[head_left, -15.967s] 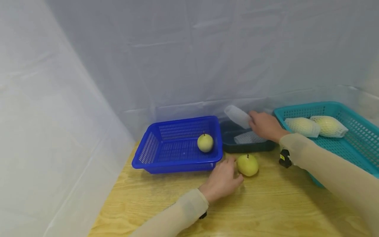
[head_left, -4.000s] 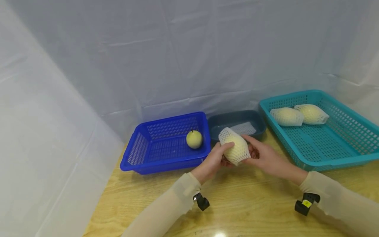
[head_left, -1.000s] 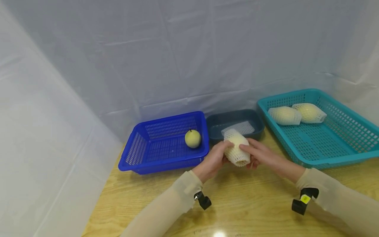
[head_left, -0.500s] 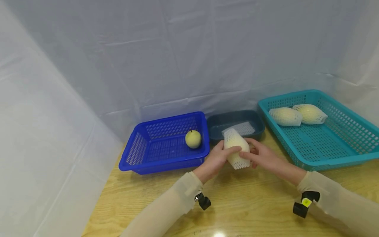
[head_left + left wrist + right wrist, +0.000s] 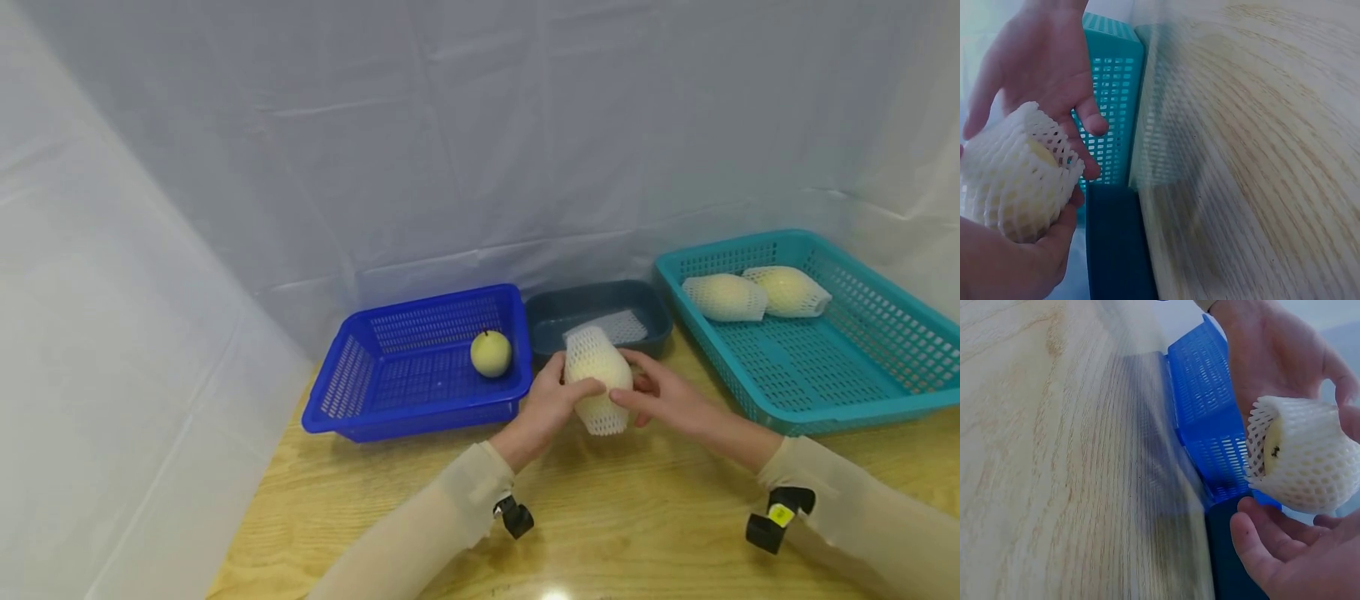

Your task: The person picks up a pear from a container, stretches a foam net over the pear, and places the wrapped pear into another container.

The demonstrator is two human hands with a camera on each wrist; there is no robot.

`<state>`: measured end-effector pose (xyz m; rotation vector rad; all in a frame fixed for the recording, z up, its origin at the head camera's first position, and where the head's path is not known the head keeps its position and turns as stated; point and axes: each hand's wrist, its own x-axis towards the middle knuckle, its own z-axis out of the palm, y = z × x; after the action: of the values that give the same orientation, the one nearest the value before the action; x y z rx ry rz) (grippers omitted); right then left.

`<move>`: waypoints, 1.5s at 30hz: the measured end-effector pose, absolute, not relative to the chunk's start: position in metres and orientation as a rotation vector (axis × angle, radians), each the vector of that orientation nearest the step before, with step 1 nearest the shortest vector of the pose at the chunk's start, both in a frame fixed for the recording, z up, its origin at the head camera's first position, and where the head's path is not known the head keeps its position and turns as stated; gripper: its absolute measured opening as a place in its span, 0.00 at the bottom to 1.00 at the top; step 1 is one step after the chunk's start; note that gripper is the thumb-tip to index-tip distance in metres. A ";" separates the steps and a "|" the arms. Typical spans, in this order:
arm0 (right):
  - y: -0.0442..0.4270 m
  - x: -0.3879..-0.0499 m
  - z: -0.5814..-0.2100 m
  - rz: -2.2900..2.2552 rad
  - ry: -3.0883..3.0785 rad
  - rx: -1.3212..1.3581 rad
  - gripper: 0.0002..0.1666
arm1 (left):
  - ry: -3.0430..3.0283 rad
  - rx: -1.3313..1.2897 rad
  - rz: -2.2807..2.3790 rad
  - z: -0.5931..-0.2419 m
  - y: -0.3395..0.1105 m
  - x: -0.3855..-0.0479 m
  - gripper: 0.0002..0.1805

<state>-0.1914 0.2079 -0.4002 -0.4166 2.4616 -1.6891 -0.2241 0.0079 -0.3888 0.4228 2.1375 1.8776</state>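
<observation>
A pear in a white foam net sleeve (image 5: 597, 367) is held above the table. My left hand (image 5: 551, 408) grips it from the left, thumb across its front. My right hand (image 5: 667, 400) is at its right side, thumb tip touching the net, the other fingers loosely bent and not wrapped round it. In the right wrist view the pear's dark-spotted end (image 5: 1274, 450) shows through the net's open end, with the right fingers (image 5: 1257, 544) below it. A bare pear (image 5: 491, 354) sits in the blue basket (image 5: 416, 411).
Behind the hands, the dark teal tray (image 5: 551, 304) holds a flat foam net sleeve (image 5: 621, 327). Two net-covered pears, one left (image 5: 725, 297) and one right (image 5: 786, 292), lie in the turquoise basket (image 5: 847, 417) at right. Plastic sheeting (image 5: 480, 133) hangs behind and at left.
Sixteen seconds ago the pear lay bare on the table and the right hand held a net sleeve; now the pear is inside it. Lately the pear has turned more upright between the hands.
</observation>
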 end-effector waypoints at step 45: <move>0.214 -0.188 -0.407 -1.921 2.399 -0.542 0.37 | 2.328 0.573 1.709 -0.392 0.003 -0.218 0.40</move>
<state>-0.1879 0.2135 -0.4075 -0.5415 2.3991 -1.9207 -0.2182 0.0029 -0.3923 0.5730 2.3276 1.7094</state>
